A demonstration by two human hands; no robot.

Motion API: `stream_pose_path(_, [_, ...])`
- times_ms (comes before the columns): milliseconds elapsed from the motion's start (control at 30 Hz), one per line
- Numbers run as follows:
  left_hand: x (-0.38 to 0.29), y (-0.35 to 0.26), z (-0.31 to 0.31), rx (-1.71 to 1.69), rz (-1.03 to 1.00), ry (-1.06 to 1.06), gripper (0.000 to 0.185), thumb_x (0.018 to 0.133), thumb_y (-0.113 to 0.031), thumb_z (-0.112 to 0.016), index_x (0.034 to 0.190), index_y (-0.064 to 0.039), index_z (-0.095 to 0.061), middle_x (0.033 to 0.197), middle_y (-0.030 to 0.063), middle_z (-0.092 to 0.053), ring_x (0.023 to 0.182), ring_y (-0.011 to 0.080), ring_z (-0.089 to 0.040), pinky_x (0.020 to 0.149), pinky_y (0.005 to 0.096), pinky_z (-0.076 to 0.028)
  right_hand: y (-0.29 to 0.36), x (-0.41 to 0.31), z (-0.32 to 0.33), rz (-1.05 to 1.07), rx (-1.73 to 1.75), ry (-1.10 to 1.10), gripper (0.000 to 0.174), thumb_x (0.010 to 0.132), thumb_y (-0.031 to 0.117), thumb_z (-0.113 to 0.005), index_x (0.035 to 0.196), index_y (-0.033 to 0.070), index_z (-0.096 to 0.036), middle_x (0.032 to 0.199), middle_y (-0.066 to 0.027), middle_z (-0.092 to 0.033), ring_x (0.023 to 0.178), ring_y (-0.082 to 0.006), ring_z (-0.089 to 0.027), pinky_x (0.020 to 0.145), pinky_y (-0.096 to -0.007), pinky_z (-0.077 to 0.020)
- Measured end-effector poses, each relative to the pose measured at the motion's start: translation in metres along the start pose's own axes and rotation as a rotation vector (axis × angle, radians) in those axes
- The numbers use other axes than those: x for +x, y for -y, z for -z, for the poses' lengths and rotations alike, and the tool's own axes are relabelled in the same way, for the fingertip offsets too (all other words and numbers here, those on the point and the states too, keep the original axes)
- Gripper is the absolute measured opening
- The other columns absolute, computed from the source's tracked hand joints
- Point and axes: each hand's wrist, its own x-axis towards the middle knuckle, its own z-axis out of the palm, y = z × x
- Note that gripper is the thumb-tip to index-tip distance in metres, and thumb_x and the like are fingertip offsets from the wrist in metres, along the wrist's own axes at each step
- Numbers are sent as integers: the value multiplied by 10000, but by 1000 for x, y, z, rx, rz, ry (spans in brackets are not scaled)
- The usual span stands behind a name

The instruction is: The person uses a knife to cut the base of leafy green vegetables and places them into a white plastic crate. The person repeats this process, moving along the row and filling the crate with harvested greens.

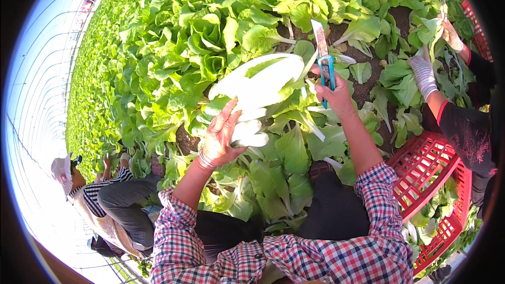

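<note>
My left hand (223, 136) grips leafy greens with several thick white stems (249, 133), its fingers on top and the thumb below. Just beyond its fingertips lies a large head of pale-stemmed leafy greens (260, 81), bright and overexposed. Whether the stems and that head are one plant, I cannot tell. In my right hand (335, 94) is a knife (324, 61) with a teal and black handle. Its stained blade (318, 35) points up and away from me, beside the butt end of the head. Loose cut leaves (292, 148) cover the ground between my arms.
Dense rows of leafy greens (158, 59) fill the far side and left. A red plastic crate (422, 165) holding greens stands at my right. Close by, a co-worker's gloved hand (424, 73) holds greens. Another person (114, 201) crouches at left beneath the hooped greenhouse wall (43, 67).
</note>
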Motion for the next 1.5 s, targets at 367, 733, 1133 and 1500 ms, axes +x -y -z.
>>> stream_pose_path(367, [-206,-44,109,-39,186,-407,853,481,-172,-776,1238,-15,-415,1333,223,-353,1165,385,-444,933,414,-416,124,-42,-175,135,-140,154,288,821,84,-624,1077,-19,-539,749,-48,-596,542,-70,-523,443,-200,-416])
stream_pose_path(733, [-300,-55,120,-23,121,-656,814,480,-141,-766,1216,-21,-440,1315,211,-383,1179,374,-433,943,398,-408,213,-127,-340,97,-424,634,412,735,202,-739,1060,24,-559,769,15,-574,522,-25,-461,449,-183,-392])
stream_pose_path(1133, [-316,-34,112,-197,32,-564,850,500,-129,-755,1264,-39,-391,1387,212,-271,1208,382,-392,949,395,-409,148,-128,-331,-36,-284,570,368,748,109,-710,1065,45,-534,752,20,-537,534,-58,-484,477,-220,-414])
stream_pose_path(1500, [-325,-17,118,-126,388,-528,806,563,-123,-744,1283,-49,-391,1237,185,-478,1133,330,-472,963,375,-389,165,-102,-297,838,-1029,351,305,701,119,-735,944,31,-573,726,-51,-588,650,-134,-567,630,-257,-459])
